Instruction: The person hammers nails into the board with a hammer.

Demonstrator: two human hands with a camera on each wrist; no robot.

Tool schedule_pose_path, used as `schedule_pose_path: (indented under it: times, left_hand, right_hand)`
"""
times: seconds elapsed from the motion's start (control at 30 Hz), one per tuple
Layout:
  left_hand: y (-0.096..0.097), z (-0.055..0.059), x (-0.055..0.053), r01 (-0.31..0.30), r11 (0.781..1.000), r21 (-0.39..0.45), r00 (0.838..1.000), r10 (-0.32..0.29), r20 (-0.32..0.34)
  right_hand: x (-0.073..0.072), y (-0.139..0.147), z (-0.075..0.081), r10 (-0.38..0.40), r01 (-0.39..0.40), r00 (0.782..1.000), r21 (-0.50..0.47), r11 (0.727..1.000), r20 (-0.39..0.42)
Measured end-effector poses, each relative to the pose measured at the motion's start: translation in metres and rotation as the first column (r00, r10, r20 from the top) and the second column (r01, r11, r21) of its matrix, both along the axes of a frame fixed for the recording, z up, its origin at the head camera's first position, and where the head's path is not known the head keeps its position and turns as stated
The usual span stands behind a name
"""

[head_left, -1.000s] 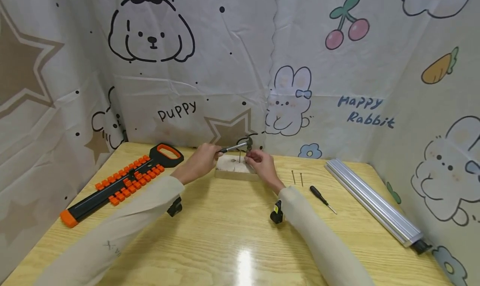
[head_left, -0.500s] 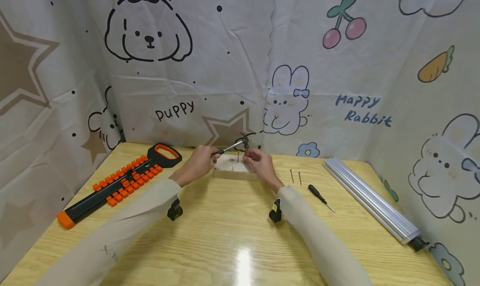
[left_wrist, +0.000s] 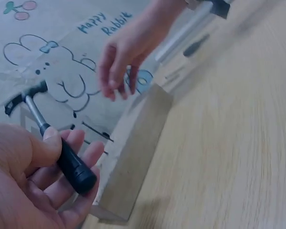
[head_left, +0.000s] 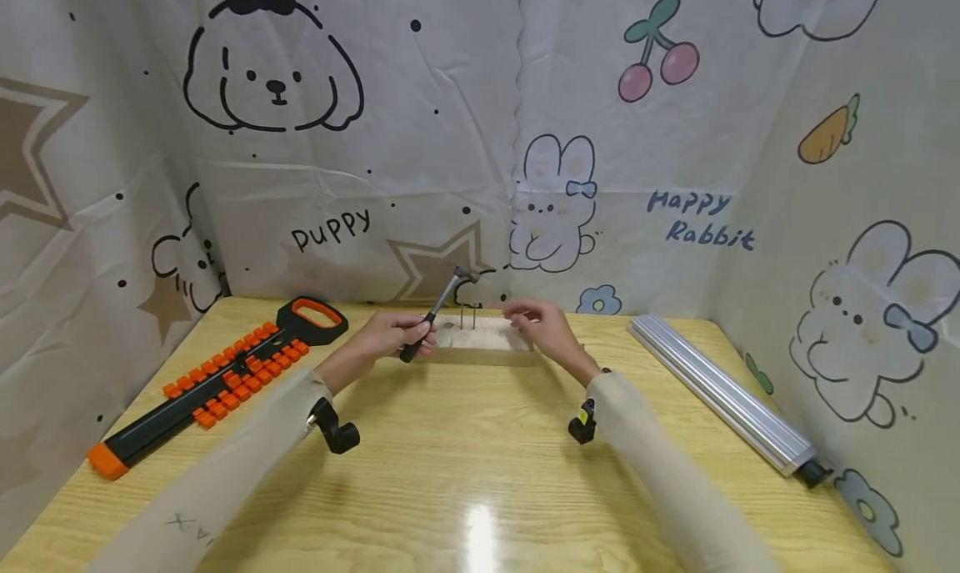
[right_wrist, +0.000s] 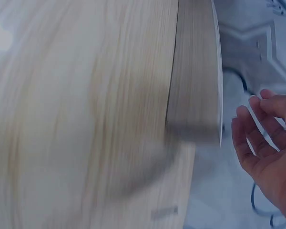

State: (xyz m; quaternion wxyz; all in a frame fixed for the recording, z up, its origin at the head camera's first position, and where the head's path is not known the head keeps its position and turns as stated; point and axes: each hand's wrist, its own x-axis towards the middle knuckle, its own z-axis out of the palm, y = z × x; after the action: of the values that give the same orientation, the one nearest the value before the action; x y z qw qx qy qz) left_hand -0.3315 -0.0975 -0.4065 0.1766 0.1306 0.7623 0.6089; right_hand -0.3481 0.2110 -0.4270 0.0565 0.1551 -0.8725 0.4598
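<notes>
My left hand (head_left: 386, 337) grips a small claw hammer (left_wrist: 74, 167) by its black handle, left of a pale wooden block (head_left: 480, 356). The hammer's metal head is raised behind the block's left part in the head view. Two thin nails (head_left: 474, 317) stand upright in the block's top, near its middle. Over the block's right end hovers my right hand (head_left: 547, 331), its fingers loosely bent. Nothing is between those fingers in the right wrist view, where the hand (right_wrist: 271, 148) is beside the block's end.
A black rack with orange clips (head_left: 240, 373) lies at the left. A silver metal bar (head_left: 720, 394) lies along the right side. The left wrist view shows a dark-handled screwdriver (left_wrist: 196, 46) and loose nails (left_wrist: 174, 75) beyond the block. Printed cloth hangs behind the table.
My right hand has let go of the second nail and moved right. The left hand has drawn the hammer left and tilted it more upright. The head view has shifted slightly.
</notes>
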Motion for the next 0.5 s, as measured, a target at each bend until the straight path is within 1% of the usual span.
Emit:
schedule_pose_path:
  times: [0.07,0.13,0.23,0.3,0.4,0.47,0.5]
  left_hand:
    - [-0.002,0.002,0.002,0.014,1.000,-0.001,1.000,-0.014,0.025]
    - [-0.004,0.004,0.004,0.014,1.000,0.008,0.998,-0.015,0.061]
    - [-0.006,0.005,0.007,0.012,1.000,0.002,0.995,-0.012,0.094]
    - [-0.007,0.005,0.009,0.009,1.000,-0.004,0.993,-0.009,0.120]
    - [-0.009,0.004,0.010,0.000,1.000,0.015,0.985,-0.002,0.171]
    - [-0.010,0.003,0.011,0.001,0.999,0.037,0.978,-0.009,0.207]
    - [-0.010,0.002,0.012,0.002,0.999,0.048,0.975,-0.012,0.223]
  right_hand:
    - [0.000,0.013,0.002,-0.025,0.025,1.000,0.053,0.998,0.003]
    - [0.000,0.027,0.004,-0.042,0.039,0.999,0.121,0.992,0.021]
    - [0.002,0.048,0.006,-0.063,0.045,0.996,0.238,0.970,0.068]
    - [0.004,0.059,0.006,-0.080,0.052,0.994,0.316,0.947,0.076]
    - [0.005,0.071,0.003,-0.117,0.084,0.991,0.380,0.921,0.066]
    - [0.005,0.074,-0.001,-0.141,0.110,0.989,0.406,0.907,0.048]
    - [0.004,0.074,-0.003,-0.154,0.117,0.986,0.412,0.904,0.057]
